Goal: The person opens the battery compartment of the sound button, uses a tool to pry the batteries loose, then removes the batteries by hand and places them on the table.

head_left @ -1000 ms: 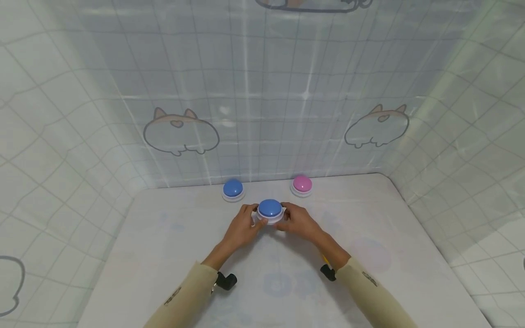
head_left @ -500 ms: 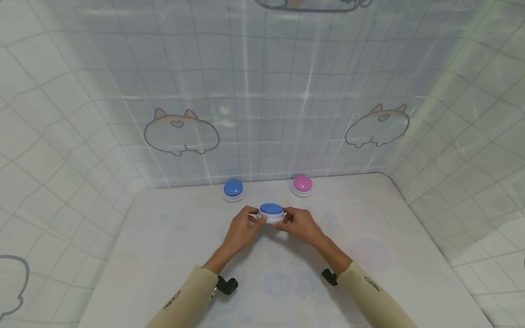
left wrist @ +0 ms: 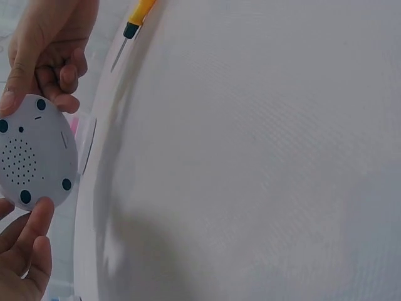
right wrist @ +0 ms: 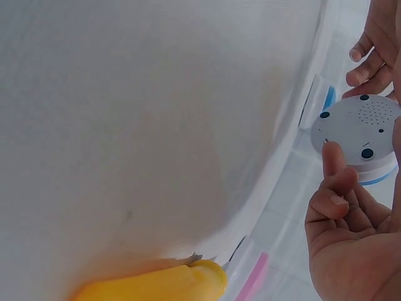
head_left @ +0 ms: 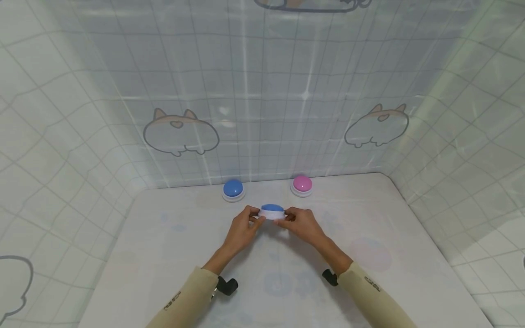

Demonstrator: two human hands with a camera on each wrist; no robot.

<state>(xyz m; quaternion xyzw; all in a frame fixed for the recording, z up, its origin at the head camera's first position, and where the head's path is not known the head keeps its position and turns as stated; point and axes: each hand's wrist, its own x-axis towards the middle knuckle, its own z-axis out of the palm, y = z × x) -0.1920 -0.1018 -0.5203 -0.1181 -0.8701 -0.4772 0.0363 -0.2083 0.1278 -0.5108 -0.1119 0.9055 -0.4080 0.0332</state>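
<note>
Between both hands, raised a little off the table point(head_left: 164, 273), a blue-topped push button point(head_left: 272, 212) with a white base. Tipped so the dome leans away toward the back wall point(head_left: 262, 114); head view catches it nearly side-on, just a strip of blue above the white rim. Left hand point(head_left: 241, 228) pinches the left side of the rim, thumb at near edge, fingers further round. Right hand point(head_left: 302, 224) does the same on the right, narrow grip, thumb at near edge too. Wrist views show the underside: dark round feet near the edge, a patch of small holes, a few slots

Behind the held one, two more buttons on the table, close to the back wall: second blue button point(head_left: 233, 188) to the left, pink button point(head_left: 302, 185) to the right, well apart from each other, both dome up, neither touched. Yellow-handled screwdriver point(left wrist: 136, 20) lies on the table off to the right, metal tip pointing toward the back wall; only part of its handle shows large in right wrist view. Tan sleeves point(head_left: 184, 296) on both arms, dark wrist camera point(head_left: 227, 286) under the left cuff. Back wall has grid lines and animal drawings point(head_left: 182, 132)
</note>
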